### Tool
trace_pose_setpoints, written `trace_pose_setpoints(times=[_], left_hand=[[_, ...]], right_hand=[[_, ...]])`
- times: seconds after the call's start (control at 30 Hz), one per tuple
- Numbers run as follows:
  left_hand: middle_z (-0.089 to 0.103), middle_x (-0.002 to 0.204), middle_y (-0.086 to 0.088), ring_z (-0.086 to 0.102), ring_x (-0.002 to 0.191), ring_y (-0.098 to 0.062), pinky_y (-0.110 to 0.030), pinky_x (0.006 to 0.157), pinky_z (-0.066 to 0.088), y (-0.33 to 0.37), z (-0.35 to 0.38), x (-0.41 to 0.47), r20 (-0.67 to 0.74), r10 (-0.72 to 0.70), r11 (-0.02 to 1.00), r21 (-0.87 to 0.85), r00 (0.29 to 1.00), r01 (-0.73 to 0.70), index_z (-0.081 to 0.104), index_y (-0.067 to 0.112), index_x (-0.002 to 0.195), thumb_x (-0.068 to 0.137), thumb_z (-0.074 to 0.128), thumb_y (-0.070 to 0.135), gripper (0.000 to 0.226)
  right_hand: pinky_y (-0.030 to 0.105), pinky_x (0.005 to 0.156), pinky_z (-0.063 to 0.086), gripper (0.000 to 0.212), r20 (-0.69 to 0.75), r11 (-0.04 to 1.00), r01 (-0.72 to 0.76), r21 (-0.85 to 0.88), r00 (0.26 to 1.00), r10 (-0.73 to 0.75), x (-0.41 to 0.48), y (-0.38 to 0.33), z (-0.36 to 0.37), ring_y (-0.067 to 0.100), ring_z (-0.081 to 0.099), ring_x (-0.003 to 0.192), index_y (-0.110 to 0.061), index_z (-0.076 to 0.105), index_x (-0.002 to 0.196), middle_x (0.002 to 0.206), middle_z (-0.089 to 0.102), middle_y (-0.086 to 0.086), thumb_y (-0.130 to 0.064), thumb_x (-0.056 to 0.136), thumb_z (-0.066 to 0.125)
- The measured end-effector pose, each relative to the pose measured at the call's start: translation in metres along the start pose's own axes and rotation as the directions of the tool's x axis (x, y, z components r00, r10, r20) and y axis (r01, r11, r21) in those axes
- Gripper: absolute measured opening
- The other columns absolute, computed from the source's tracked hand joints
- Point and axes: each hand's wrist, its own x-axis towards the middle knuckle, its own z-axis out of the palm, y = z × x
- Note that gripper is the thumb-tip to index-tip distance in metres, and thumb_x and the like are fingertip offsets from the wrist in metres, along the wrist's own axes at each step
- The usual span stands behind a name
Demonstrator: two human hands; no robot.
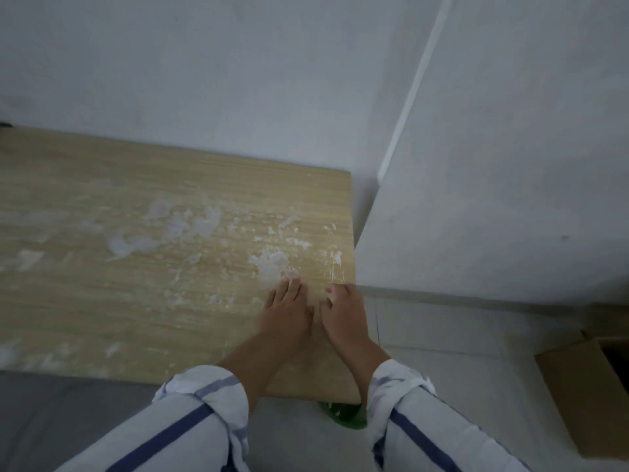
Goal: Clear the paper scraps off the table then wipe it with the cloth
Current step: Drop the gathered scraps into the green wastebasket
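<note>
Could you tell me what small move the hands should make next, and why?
Probably reach the left hand forward over the scrap pile at its fingertips and rake it toward the table edge by the right hand; scraps cover the wood.

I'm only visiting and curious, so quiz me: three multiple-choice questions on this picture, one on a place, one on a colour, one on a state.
1. Where are the left hand and right hand?
A) by the table's right edge
B) at its left end
C) on the floor

2. What colour are the sleeve stripes?
A) red
B) green
C) blue

3. How does the left hand lie?
A) in a fist
B) flat, fingers straight on the table
C) gripping a cloth

Answers: 1 A, both sit beside its right-hand corner; 2 C, they are blue on white; 3 B, its straight fingers lie by the paper scraps.
</note>
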Motion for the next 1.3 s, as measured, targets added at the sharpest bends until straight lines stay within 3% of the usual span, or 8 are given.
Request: trace_pose_setpoints(times=[0.3, 0.7, 1.3], left_hand=[[0.002, 0.159, -0.006, -0.004, 0.146, -0.022, -0.039, 0.12, 0.002, -0.094, -0.083, 0.014, -0.158, -0.031, 0.999, -0.039, 0.987, 0.025, 0.008, 0.01, 0.149, 0.102, 0.02, 0.03, 0.053], [0.008, 0.159, -0.005, 0.001, 0.146, -0.022, -0.039, 0.119, 0.004, -0.31, -0.189, 0.055, -0.189, -0.082, 0.996, 0.028, 0.979, 0.089, 0.013, 0.011, 0.149, 0.101, 0.022, 0.032, 0.053], [0.012, 0.158, -0.004, 0.004, 0.146, -0.02, -0.038, 0.119, 0.006, -0.49, -0.239, 0.096, -0.195, -0.346, 0.933, -0.176, 0.918, 0.314, 0.015, 0.011, 0.149, 0.1, 0.025, 0.034, 0.054]], right_hand=[[0.034, 0.095, 0.037, 0.027, -0.025, 0.98, 0.199, -0.005, 0.98, -0.199, 0.052, -0.123, 0.031, 0.027, 0.046, 0.114, -0.01, 0.06, 0.114, 0.119, 0.054, 0.01, -0.017, 0.09, 0.049], [0.035, 0.096, 0.037, 0.027, 0.042, 0.973, 0.217, 0.077, 0.974, -0.221, 0.115, -0.324, 0.148, 0.025, 0.041, 0.117, -0.012, 0.059, 0.114, 0.121, 0.049, 0.008, -0.018, 0.091, 0.046], [0.033, 0.095, 0.036, 0.028, 0.212, 0.942, 0.331, 0.047, 0.919, -0.333, 0.182, -0.455, 0.265, 0.026, 0.041, 0.115, -0.01, 0.058, 0.114, 0.122, 0.049, 0.01, -0.014, 0.089, 0.046]])
